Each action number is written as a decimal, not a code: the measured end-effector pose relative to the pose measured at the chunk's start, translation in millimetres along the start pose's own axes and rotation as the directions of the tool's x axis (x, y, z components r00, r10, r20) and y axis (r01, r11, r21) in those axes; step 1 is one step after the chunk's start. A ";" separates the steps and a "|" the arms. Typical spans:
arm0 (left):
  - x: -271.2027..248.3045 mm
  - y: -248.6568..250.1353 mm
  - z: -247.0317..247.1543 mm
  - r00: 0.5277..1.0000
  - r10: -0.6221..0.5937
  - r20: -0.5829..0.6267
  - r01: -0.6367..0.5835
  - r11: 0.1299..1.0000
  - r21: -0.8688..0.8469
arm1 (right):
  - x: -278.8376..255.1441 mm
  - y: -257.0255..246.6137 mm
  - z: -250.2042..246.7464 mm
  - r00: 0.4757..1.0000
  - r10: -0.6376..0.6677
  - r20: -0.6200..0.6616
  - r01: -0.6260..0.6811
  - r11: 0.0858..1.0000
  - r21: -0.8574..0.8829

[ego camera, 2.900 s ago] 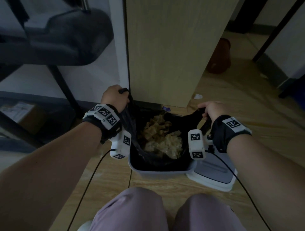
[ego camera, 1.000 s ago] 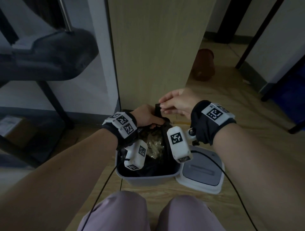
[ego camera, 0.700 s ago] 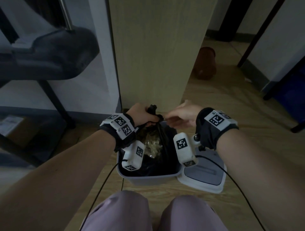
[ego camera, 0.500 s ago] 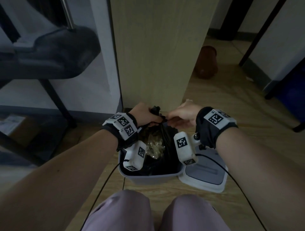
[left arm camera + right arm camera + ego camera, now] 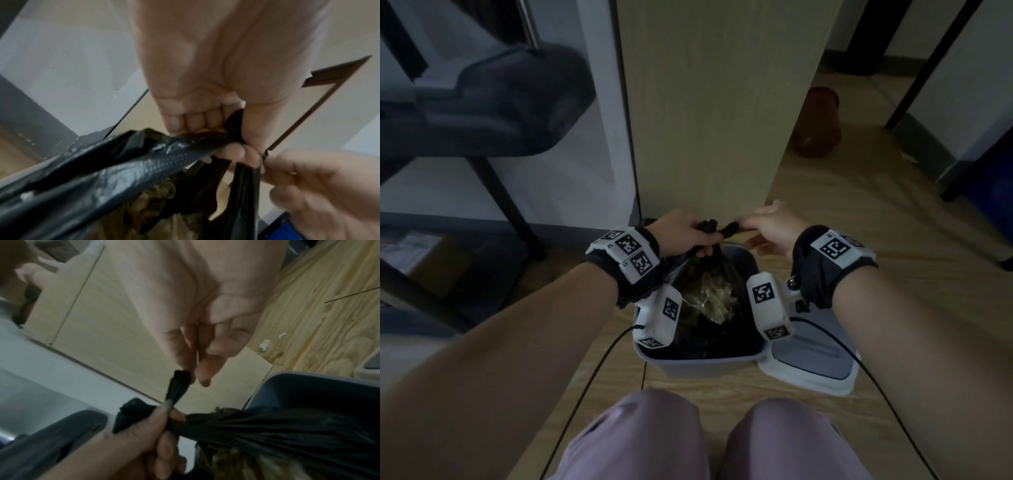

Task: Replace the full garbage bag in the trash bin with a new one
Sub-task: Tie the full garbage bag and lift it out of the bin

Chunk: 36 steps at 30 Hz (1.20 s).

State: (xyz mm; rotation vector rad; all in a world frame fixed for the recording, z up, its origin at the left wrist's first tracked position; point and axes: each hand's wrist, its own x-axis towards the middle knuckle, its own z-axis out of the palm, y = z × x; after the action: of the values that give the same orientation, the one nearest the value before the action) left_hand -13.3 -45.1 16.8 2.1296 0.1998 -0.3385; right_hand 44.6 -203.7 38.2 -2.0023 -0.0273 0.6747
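Dim floor (image 5: 825,205); bin (image 5: 698,365) | hands pinch bag (image 5: 709,274) neck; contents unclear

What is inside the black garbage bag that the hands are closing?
Through the opening of the black garbage bag, crumpled yellowish-tan waste shows. The left hand grips the gathered top and the right hand pinches one end. Anything deeper is covered by the plastic.

I am looking down at a wooden floor (image 5: 859,212). A grey trash bin (image 5: 698,366) is standing on it against the foot of a light wood panel (image 5: 715,102), its lid (image 5: 815,363) lying just beside it. A brown pot (image 5: 816,123) is sitting farther off, and small white scraps (image 5: 264,344) are lying near the panel.
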 end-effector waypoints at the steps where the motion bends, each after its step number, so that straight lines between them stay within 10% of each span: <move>1: 0.6 -1.3 -1.3 1.000 -0.006 -0.029 0.005 1.000 -0.014 | 0.6 2.2 3.4 1.000 -0.002 0.029 0.002 1.000 0.000; 10: -0.8 4.5 -13.1 0.987 -0.003 -0.161 -0.037 0.968 -0.247 | -0.9 6.0 24.3 0.927 -0.004 0.376 0.072 0.983 -0.167; 16: 4.5 -1.8 -9.6 0.962 -0.013 -0.273 0.015 1.000 0.008 | 4.3 5.1 22.9 0.961 -0.036 0.275 0.111 0.959 -0.259; 24: 0.4 9.3 -11.5 0.999 -0.001 -0.053 0.015 0.966 0.260 | 6.4 4.8 19.3 0.986 -0.057 0.158 0.111 0.928 -0.357; 36: 3.2 11.9 -15.3 0.982 -0.184 -0.034 0.175 0.966 -0.192 | 0.6 -3.0 6.5 0.995 -0.099 -0.007 0.098 0.991 -0.088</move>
State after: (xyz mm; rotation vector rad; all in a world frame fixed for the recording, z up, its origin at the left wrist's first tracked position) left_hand -4.5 -38.7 33.2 1.9386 0.4403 -0.3558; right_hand 42.8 -196.7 38.1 -2.0736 -0.1508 0.6083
